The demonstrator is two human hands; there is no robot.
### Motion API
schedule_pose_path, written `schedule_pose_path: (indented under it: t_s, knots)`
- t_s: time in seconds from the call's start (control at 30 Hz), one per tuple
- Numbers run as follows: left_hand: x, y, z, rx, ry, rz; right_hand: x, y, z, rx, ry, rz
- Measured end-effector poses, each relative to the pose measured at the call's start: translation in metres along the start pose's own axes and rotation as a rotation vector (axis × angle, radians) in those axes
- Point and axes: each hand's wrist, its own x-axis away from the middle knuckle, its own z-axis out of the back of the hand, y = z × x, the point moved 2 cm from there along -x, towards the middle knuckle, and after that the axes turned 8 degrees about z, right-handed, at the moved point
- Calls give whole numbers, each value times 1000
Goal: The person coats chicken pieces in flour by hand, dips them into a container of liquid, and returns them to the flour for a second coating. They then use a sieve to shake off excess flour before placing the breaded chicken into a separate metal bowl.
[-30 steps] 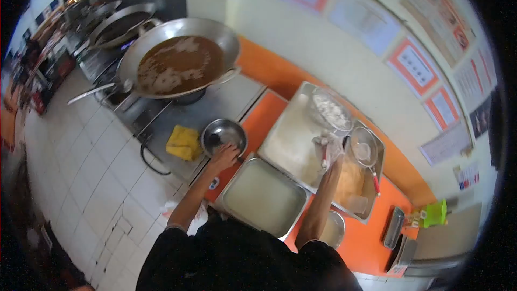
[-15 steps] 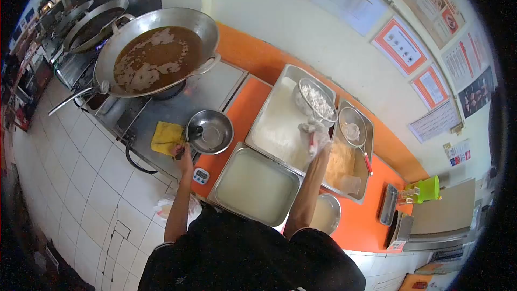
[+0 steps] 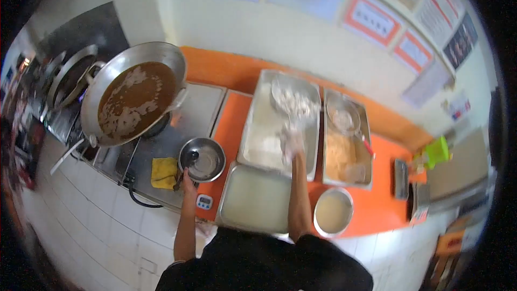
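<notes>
The left hand (image 3: 188, 182) is gripping the small steel bowl's (image 3: 202, 159) near rim, while the floured right hand (image 3: 293, 141), fingers too blurred to tell, is hovering over the flour tray (image 3: 258, 134).

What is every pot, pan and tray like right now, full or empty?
Big steel wok: full of brown liquid.
Small round steel bowl: nearly empty, left hand at its rim.
Flour tray: white-coated; right hand blurred over it.
Breadcrumb tray: holds golden crumbs.
Front rectangular tray: pale liquid.
Small round pot: pale liquid.
</notes>
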Motion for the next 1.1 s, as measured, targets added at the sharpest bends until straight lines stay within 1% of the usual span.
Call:
schedule_pose_path:
  t_s: [0.03,0.07,0.1,0.13,0.17,0.2,0.23,0.27,0.3,0.33,0.37,0.4,0.43,0.47,0.5,0.6,0.63,0.67,0.7,0.73,0.77,0.8,0.83,0.87,0.9,0.93,0.97,1.0,1.03,1.07,1.1]
  knots:
    - [23,6,-2,-17,-65,63,-21,-25,2,-127,28,-272]
    - [33,16,-19,-18,-143,115,-24,-29,4,-125,57,-281]
    - [31,19,-30,54,-186,81,-27,-33,7,-124,87,-289]
    - [26,17,-33,133,-231,38,-1,-18,2,13,113,-59]
    - [17,19,-35,215,-264,8,-1,-15,0,88,83,-45]
    - [3,20,-42,197,-272,17,0,-11,-1,164,54,-29]
    - [-6,15,-38,169,-265,41,-12,-13,7,163,-30,-233]
    - [-1,12,-20,124,-243,73,-20,-11,7,239,-38,-189]
    - [3,16,-23,146,-228,90,-28,-7,7,318,-44,-146]
    - [-9,9,-24,182,-210,74,-36,-4,8,397,-46,-104]
    - [-32,1,-9,215,-192,52,-11,-14,7,329,31,-79]
    - [-53,1,-4,257,-180,22,-15,-21,8,308,44,-74]
    - [-60,-1,-3,270,-246,-6,-18,-25,9,287,56,-69]
    - [-59,1,-16,176,-229,-59,-22,-36,11,267,69,-64]
    - [-52,0,-14,70,-194,-101,-38,-33,20,122,-53,-347]
    - [-21,10,-25,-1,-228,-73,-23,-60,16,-392,156,-490]
    - [-40,7,-12,-1,-213,-100,-14,-63,8,-416,230,-451]
    - [-61,5,1,-6,-187,-125,-13,-59,6,-571,277,-502]
    - [-1,22,-35,84,-155,11,-16,-74,8,-723,332,-553]
    - [0,18,-37,6,-214,11,-3,-67,9,-557,309,-447]
    - [0,20,-15,-90,-251,17,28,-54,-2,-403,279,-368]
    - [-10,18,-11,-168,-311,19,46,-38,-8,-243,245,-260]
    - [-58,2,15,-125,-445,-125,53,-21,-14,-86,221,-133]
    - [-55,12,6,-67,-425,-98,38,-17,-17,71,207,16]
    - [-50,16,-3,6,-408,-73,21,-10,-15,97,186,54]
    - [-25,21,-5,73,-374,-32,2,-11,-10,123,167,92]
    - [17,38,-13,29,-126,-170,-4,-32,2,8,130,-13]
    - [14,36,13,-21,-216,-219,9,-36,-1,-66,114,-111]
    - [-2,37,62,-84,-303,-258,22,-40,-4,-136,103,-211]
    - [-10,33,84,-132,-411,-298,29,-31,-10,-146,125,-264]
    - [28,59,60,-85,-191,-204,26,-20,-13,-152,156,-300]
